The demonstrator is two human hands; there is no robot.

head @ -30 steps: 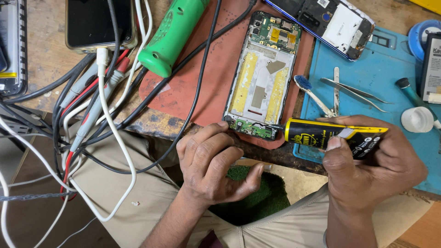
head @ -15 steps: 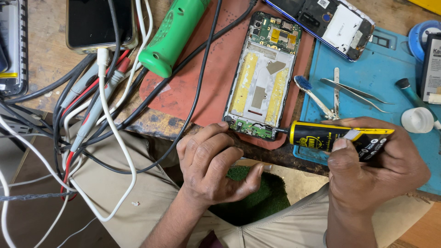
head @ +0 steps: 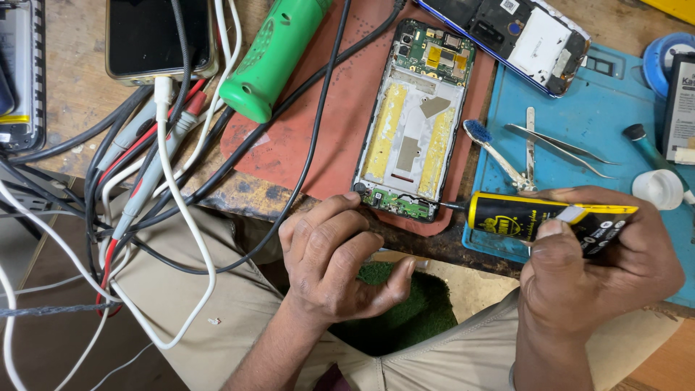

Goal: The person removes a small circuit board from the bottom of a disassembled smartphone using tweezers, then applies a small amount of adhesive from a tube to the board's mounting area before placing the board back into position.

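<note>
The right hand [head: 594,275] is clamped around a yellow and black glue tube [head: 543,217], held level with its thin metal nozzle [head: 452,206] pointing left, its tip just at the near right corner of the opened phone [head: 416,119]. The phone lies face down on a red mat [head: 326,123] on the worktop [head: 72,108], its back removed, showing two yellow strips down the middle and green circuit boards at the far and near ends. The left hand [head: 337,264] holds nothing; its fingers are loosely curled, with the fingertips resting at the phone's near left corner and the mat's edge. Right of the phone, on a blue mat [head: 601,108], lie tweezers [head: 557,141], a blue-headed brush [head: 489,148] and a small white cap [head: 655,188]. At the far edge a second phone [head: 514,36] lies across both mats. Left of the opened phone a green tool handle [head: 271,58] rests on the red mat, among black, white and red cables [head: 159,166] that trail off the near edge over the person's lap. A dark phone [head: 156,36] sits at the far left.
</note>
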